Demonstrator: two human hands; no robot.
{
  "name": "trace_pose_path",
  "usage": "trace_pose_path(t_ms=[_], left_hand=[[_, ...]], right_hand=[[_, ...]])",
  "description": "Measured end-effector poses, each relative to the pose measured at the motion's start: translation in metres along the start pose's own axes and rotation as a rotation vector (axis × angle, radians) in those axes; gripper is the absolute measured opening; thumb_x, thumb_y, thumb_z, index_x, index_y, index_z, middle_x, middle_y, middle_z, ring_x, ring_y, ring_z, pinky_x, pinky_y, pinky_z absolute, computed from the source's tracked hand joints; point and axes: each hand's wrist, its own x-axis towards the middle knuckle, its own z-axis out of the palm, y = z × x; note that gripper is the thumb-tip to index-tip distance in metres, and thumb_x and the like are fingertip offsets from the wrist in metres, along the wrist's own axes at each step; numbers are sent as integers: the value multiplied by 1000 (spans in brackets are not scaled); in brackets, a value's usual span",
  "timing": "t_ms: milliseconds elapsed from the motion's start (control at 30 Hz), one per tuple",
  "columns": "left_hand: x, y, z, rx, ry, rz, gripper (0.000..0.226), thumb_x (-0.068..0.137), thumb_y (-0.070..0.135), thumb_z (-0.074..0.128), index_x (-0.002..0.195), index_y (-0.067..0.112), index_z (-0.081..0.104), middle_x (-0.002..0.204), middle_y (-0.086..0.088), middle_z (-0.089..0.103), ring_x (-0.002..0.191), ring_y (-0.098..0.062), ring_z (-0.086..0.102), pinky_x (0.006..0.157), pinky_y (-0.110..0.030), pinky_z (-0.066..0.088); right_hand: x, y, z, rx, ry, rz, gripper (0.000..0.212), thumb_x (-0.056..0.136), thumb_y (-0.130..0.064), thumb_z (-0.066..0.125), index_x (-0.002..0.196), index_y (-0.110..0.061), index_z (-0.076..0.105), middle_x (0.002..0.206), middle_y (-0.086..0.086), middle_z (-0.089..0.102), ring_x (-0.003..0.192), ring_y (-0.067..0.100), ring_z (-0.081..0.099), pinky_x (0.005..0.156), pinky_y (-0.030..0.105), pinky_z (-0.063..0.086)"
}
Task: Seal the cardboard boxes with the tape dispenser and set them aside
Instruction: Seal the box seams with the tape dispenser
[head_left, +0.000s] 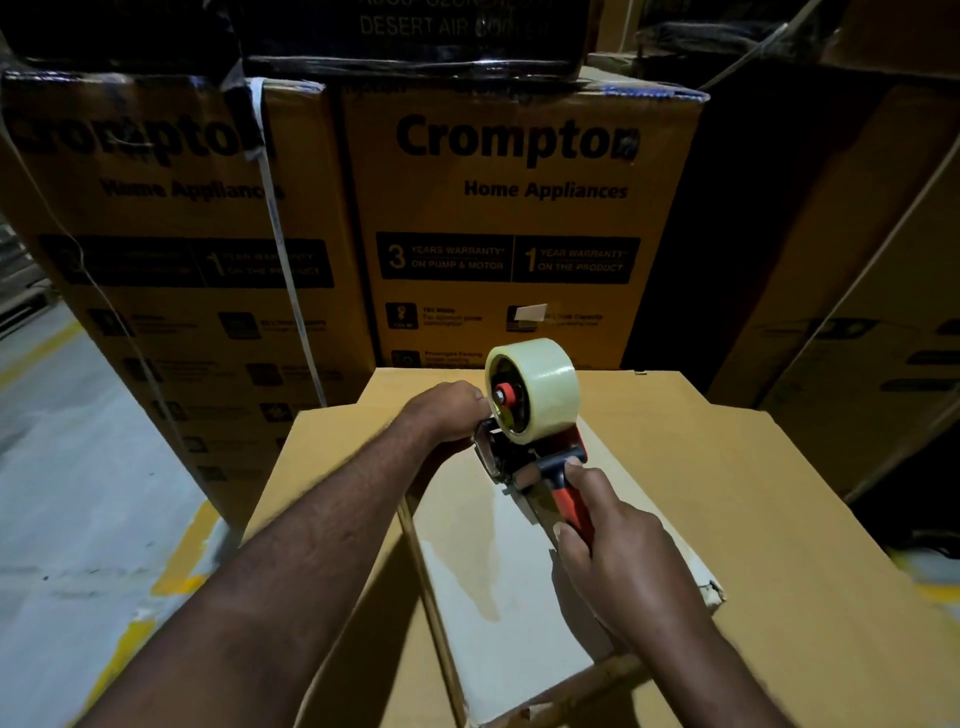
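A red and black tape dispenser (524, 457) with a roll of clear tape (535, 387) stands over a small pale cardboard box (498, 561). My right hand (618, 561) grips the dispenser's red handle, thumb pressed on the grey guard. At the dispenser's front end, beside the roll, my left hand (452, 410) has curled fingers, and what they pinch is hidden. The pale box lies on top of a larger brown cardboard box (779, 519).
Tall printed appliance cartons (519, 218) stand stacked close behind the brown box, with more cartons (857, 312) at the right. A white strap (280, 234) hangs down the left carton. Grey floor with yellow lines (78, 493) lies to the left.
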Motion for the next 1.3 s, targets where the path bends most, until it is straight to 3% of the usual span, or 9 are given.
trace_pose_path(t_ms=[167, 300, 433, 533, 633, 733, 900, 1067, 1300], left_hand=[[-5, 5, 5, 93, 25, 21, 15, 95, 29, 56, 89, 20, 66, 88, 0, 68, 84, -18, 65, 80, -40, 57], [-8, -2, 13, 244, 172, 72, 45, 105, 49, 32, 84, 20, 60, 83, -1, 62, 80, -22, 58, 74, -37, 50], [-9, -6, 22, 290, 242, 172, 51, 106, 54, 28, 101, 22, 67, 95, -1, 68, 89, -26, 60, 76, -38, 50], [-12, -8, 15, 232, 108, 197, 50, 105, 57, 26, 126, 28, 61, 122, -3, 68, 109, -28, 60, 88, -42, 48], [-19, -7, 6, 279, -92, 170, 63, 105, 60, 25, 161, 32, 16, 168, -5, 22, 154, -33, 19, 120, -61, 13], [-54, 2, 23, 422, -48, 228, 63, 107, 52, 21, 162, 29, -2, 169, -4, -14, 154, -33, -19, 115, -71, -15], [-162, 13, 53, 404, -59, 270, 62, 108, 42, 18, 163, 18, 1, 170, -1, -9, 156, -20, -13, 121, -61, -12], [-250, 54, 89, 455, -150, 140, 90, 97, 71, 15, 161, 13, -8, 165, -3, -24, 153, -27, -25, 112, -70, -21], [-260, 79, 135, 576, 129, 12, 102, 78, 54, -24, 160, 9, 16, 170, -11, 9, 157, -26, 1, 112, -75, -2]], right_hand=[[-11, -3, -7, -100, -36, 7, 53, 100, -37, 49, 144, -39, 18, 97, -3, 64, 79, 18, 57, 64, 30, 47], [-49, 5, -31, -96, -120, 88, 55, 101, -43, 47, 142, -48, 11, 103, -6, 61, 81, 14, 53, 72, 28, 45], [-78, 4, -30, -137, -101, 131, 57, 100, -46, 45, 144, -51, 8, 101, -8, 58, 80, 12, 47, 69, 22, 42], [-81, 3, -20, -136, -83, 142, 55, 100, -44, 46, 144, -47, 14, 100, -9, 60, 79, 11, 49, 65, 21, 42], [-82, 0, -20, -161, -57, 144, 54, 101, -42, 48, 145, -44, 17, 102, -9, 61, 76, 11, 48, 54, 15, 36], [-80, -6, -22, -153, -38, 160, 54, 101, -38, 51, 145, -42, 19, 117, -5, 66, 88, 13, 59, 65, 20, 48], [-75, -7, -26, -190, -42, 119, 49, 100, -35, 51, 141, -38, 24, 113, 1, 67, 90, 20, 63, 71, 33, 53], [-73, -1, -22, -202, -67, 48, 58, 95, -29, 53, 144, -31, 22, 103, 6, 67, 81, 26, 54, 65, 34, 42], [-85, 15, -22, -144, -92, -47, 63, 87, -20, 53, 140, -35, 22, 91, 7, 64, 90, 34, 63, 88, 48, 52]])
